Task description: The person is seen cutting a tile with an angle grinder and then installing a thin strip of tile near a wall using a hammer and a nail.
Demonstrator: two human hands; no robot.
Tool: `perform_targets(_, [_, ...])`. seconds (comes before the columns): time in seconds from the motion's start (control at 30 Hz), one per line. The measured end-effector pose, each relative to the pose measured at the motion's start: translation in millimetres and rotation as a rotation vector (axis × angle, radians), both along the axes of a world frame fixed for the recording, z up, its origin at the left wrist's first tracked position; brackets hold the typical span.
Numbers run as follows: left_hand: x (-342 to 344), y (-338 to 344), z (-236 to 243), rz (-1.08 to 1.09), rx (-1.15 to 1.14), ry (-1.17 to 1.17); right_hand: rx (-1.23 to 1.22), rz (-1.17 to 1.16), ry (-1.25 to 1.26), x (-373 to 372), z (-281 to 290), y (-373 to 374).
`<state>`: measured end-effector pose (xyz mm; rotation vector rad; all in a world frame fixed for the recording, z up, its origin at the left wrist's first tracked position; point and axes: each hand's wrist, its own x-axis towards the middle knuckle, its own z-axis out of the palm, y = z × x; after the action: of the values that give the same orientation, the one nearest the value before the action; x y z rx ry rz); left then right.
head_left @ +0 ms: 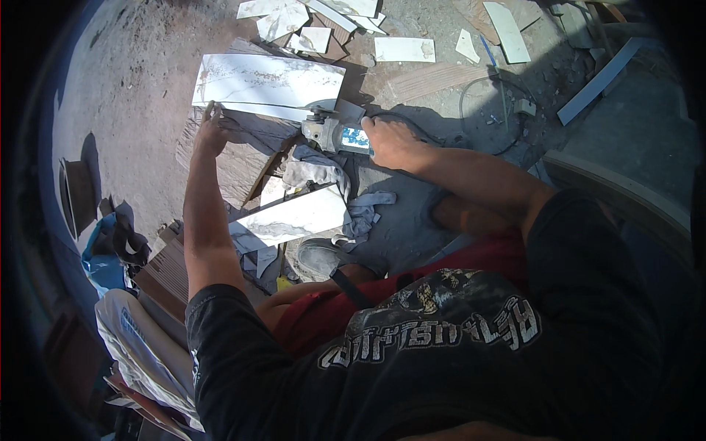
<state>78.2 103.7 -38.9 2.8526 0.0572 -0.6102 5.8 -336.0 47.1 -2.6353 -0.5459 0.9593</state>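
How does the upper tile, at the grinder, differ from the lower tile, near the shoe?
The upper tile looks larger than the lower tile. The upper tile slants down rightward; the lower tile slants up rightward. The left hand is at the upper tile, none at the lower tile. Both are white, grey-veined.

Holding a blue-labelled angle grinder (356, 140) in the right hand (393, 142), with its disc (321, 111) at the near edge of a white marbled tile (268, 79). Touching that edge near its left end with the left hand (211, 134).
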Motion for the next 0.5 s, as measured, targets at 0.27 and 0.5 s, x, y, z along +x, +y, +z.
perform_targets(0.27, [-6.0, -1.8, 4.2, -0.036, 0.046, -0.017, 0.008, -0.001, -0.016, -4.1, -5.2, 1.7])
perform_targets(0.5, [-3.7, -1.4, -0.1, -0.041, 0.067, -0.006, 0.002, 0.014, 0.004, -4.9, -7.6, -1.0])
